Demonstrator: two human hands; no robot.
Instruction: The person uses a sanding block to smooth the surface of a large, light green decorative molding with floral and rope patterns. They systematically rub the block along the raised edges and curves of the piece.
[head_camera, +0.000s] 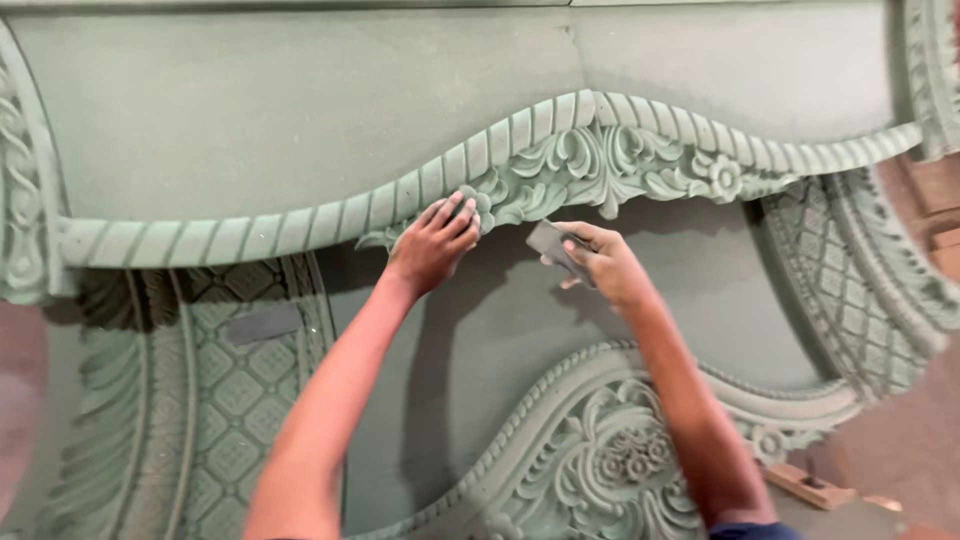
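A: Green-grey primer is seen all over the carved panel (300, 130) in the head view, only one view supplied. Left hand (437, 240) is laid on the floral carving (600, 165), fingers curled and pressed against the leaf scroll just under the rope moulding (330, 215). Nothing is clearly gripped there; a small pad under the fingertips cannot be ruled out.

B: Noted. Right hand?

A: Right hand (600, 262) is closed on a small grey sanding pad (552, 243), pinched between thumb and fingers. Pad is held just off the flat recessed field, right below the carving's lower edge, near the left hand.

B: Pose?

A: Both forearms are extended up and forward from the bottom edge, wrists roughly straight, converging on the same carved cluster. Left wrist is cocked slightly inward; right elbow is kept lower right.

B: Technique note?

A: Judged as sanding of the relief: light pressure is advised, the pad folded so an edge reaches the grooves, strokes run along the leaf lines so crisp edges are not rounded. Panel is best steadied by the left hand. A second carved arch (600, 450) lies below, untouched.
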